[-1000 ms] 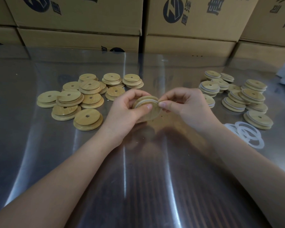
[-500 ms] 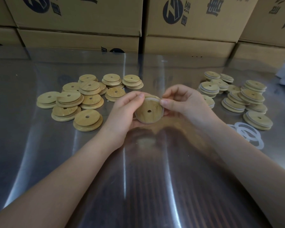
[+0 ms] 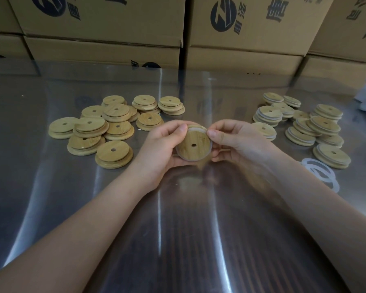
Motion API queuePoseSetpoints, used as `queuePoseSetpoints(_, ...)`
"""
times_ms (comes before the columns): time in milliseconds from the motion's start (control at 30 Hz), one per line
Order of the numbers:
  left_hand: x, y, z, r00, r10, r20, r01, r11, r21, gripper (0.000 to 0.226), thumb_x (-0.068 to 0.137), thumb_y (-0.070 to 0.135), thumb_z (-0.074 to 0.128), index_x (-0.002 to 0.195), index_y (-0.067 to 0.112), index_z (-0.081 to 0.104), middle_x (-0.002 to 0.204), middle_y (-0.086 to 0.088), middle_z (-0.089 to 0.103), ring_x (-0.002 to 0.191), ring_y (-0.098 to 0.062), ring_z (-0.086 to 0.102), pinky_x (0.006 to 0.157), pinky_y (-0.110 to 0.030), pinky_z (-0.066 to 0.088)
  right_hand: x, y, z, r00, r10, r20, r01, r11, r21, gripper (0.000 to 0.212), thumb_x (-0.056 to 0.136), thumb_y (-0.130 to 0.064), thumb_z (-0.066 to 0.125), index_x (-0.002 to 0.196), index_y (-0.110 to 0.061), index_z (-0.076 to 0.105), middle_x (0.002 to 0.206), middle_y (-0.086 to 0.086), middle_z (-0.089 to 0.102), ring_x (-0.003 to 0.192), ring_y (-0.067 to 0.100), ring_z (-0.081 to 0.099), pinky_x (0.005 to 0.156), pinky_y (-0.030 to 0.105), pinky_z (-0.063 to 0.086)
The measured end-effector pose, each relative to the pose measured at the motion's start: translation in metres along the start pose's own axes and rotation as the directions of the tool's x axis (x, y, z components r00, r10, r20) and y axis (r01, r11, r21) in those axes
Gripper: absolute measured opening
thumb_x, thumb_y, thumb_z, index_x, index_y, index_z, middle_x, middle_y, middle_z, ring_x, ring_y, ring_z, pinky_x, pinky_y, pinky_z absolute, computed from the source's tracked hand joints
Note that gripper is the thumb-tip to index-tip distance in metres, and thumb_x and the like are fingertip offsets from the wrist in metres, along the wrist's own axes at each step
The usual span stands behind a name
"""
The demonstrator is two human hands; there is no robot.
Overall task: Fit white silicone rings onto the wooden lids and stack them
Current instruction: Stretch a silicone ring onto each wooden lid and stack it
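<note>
Above the table [image 3: 51,208], left hand [image 3: 163,151] and right hand [image 3: 237,142] gripping ringed lid [image 3: 193,145], fingers curled.

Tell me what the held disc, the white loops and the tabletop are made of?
Held lid: probably bamboo or light wood, tan streaky grain, matte. Loose rings: likely silicone or rubber, thin, white, slightly translucent. Table: seemingly polished steel, grey with mirror-like reflections.

Head view, downward over table [image 3: 178,240]
</note>
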State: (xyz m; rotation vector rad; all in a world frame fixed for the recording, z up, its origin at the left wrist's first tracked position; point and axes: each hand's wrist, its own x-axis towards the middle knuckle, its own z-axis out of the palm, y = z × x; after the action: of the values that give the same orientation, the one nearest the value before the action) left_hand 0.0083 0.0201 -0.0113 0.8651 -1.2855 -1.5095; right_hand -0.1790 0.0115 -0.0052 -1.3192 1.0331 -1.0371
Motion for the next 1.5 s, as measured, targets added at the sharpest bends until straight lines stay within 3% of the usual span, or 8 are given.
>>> queuePoseSetpoints(133,0.002,0.000,0.000,1.000,-0.019,-0.021,0.017,0.998,-0.066,0.028,0.103,0.017,0.041,0.109,0.007,0.067,0.108,-0.015,0.070,0.105,-0.029,0.068,0.078,-0.047,0.060,-0.001,0.001,0.002,0.999,-0.050,-0.012,0.050,0.999,-0.017,0.015,0.070,-0.034,0.076,0.076,-0.021,0.073,0.068,0.003,0.063,0.057,0.016,0.058,0.060,0.030,0.055)
queuePoseSetpoints(400,0.005,-0.002,-0.001,0.999,-0.043,0.024,0.046,0.989,-0.138,0.031,0.104,0.024,0.041,0.109,0.010,0.068,0.104,-0.011,0.074,0.100,-0.028,0.071,0.081,-0.046,0.060,0.000,0.003,0.006,0.989,-0.120,-0.090,0.107,0.985,-0.132,0.018,0.066,-0.035,0.080,0.077,-0.022,0.074,0.070,0.002,0.066,0.058,0.014,0.059,0.061,0.029,0.057)
queuePoseSetpoints(733,0.006,-0.001,-0.005,0.999,-0.029,0.018,0.030,0.998,-0.054,0.028,0.102,0.016,0.046,0.124,0.012,0.063,0.114,-0.014,0.070,0.101,-0.028,0.071,0.081,-0.046,0.060,0.000,0.001,0.003,0.992,-0.069,-0.105,0.067,0.998,-0.016,0.009,0.083,-0.026,0.072,0.079,-0.019,0.069,0.068,0.009,0.062,0.056,0.018,0.058,0.051,0.028,0.052)
queuePoseSetpoints(900,0.005,-0.001,-0.004,1.000,-0.026,0.005,0.025,1.000,0.017,0.026,0.101,0.018,0.049,0.123,0.015,0.062,0.105,-0.011,0.074,0.089,-0.029,0.073,0.080,-0.043,0.060,-0.001,-0.005,0.001,0.983,-0.058,-0.174,0.066,0.997,0.039,0.012,0.092,-0.021,0.064,0.088,-0.010,0.062,0.061,0.005,0.061,0.050,0.017,0.056,0.047,0.028,0.050)
queuePoseSetpoints(1167,0.002,0.000,-0.003,1.000,-0.015,0.013,0.013,0.993,0.117,0.021,0.101,0.017,0.048,0.113,0.014,0.066,0.096,-0.009,0.075,0.085,-0.028,0.072,0.083,-0.045,0.057,0.006,-0.009,-0.018,0.867,-0.037,-0.497,0.113,0.986,0.124,0.008,0.097,-0.011,0.056,0.103,-0.015,0.060,0.070,0.007,0.064,0.044,0.017,0.059,0.045,0.028,0.052)
queuePoseSetpoints(1500,0.001,-0.002,-0.001,0.999,-0.005,0.036,-0.003,0.978,0.210,0.022,0.102,0.016,0.047,0.102,0.014,0.069,0.093,-0.008,0.075,0.079,-0.023,0.072,0.078,-0.040,0.058,0.009,-0.008,-0.049,0.738,0.035,-0.674,0.069,0.990,0.126,0.022,0.096,0.000,0.048,0.114,-0.008,0.057,0.097,0.017,0.060,0.065,0.024,0.065,0.058,0.029,0.059)
